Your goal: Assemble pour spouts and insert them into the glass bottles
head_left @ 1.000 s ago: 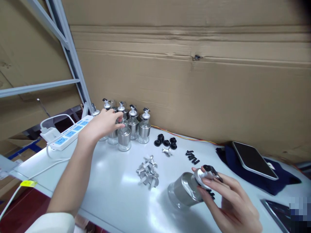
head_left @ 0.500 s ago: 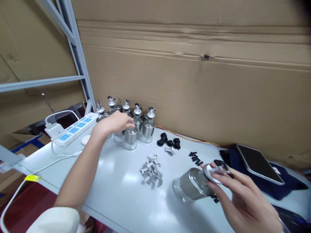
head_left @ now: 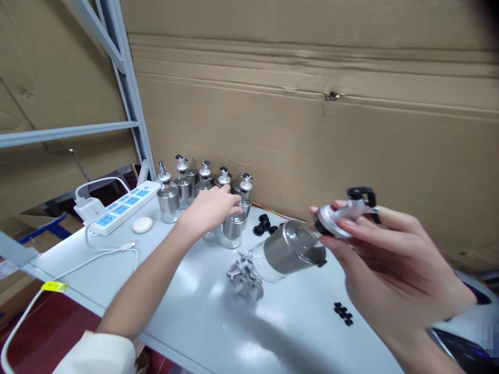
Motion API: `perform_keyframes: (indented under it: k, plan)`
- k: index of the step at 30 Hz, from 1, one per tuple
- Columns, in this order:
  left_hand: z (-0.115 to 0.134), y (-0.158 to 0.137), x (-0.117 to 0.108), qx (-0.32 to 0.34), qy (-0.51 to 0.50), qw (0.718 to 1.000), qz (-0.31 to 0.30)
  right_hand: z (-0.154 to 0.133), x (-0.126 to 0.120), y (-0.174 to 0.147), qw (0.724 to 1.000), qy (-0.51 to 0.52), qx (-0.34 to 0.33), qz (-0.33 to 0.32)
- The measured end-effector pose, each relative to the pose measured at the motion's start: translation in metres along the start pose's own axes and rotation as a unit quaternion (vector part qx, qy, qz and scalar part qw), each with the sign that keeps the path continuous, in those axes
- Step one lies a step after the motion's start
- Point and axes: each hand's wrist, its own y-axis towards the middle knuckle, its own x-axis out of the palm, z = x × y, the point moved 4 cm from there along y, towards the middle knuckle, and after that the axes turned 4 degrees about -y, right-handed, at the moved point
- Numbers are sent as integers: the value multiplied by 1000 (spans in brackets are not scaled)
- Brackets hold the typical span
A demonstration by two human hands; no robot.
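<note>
My right hand is closed around the silver pour spout of a glass oil bottle with a metal sleeve. This bottle is raised above the table and tilted, its base pointing left. A black flip cap sits on the spout. Farther back, my left hand has its fingers closed at the neck of another sleeved oil bottle, whose top they hide. Behind that hand stand several similar bottles, most with silver spouts. Partly behind the raised bottle lies a pile of silver spout parts.
Black rubber stoppers lie near the cardboard wall. Small black pieces lie at right. A white power strip, a white round object and a cable occupy the left of the table.
The bottle in my right hand has risen and moved left, tilting further, and now covers part of the spout pile. My left hand and its bottle have shifted right.
</note>
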Motion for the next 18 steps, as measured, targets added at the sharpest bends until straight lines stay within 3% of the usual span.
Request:
perform_keyframes:
  k: [3,5,8,11,14,18]
  plan:
    - [-9,-15,-16,-3,-44,999,17,-6,24,11,998,41,-28,-29]
    - [-22,-31,-34,-34,-64,995,67,-14,41,18,994,67,-71,-46]
    - [-50,-60,-61,-119,-60,979,153,-25,76,29,986,89,-105,-93]
    - [-79,-83,-76,-204,-50,959,191,-30,117,39,972,145,-106,-149]
    - [-107,-88,-73,-272,-84,942,180,-23,159,44,961,171,-65,-205]
    - [-143,-73,-50,-312,-138,934,109,-6,203,44,943,186,-36,-273]
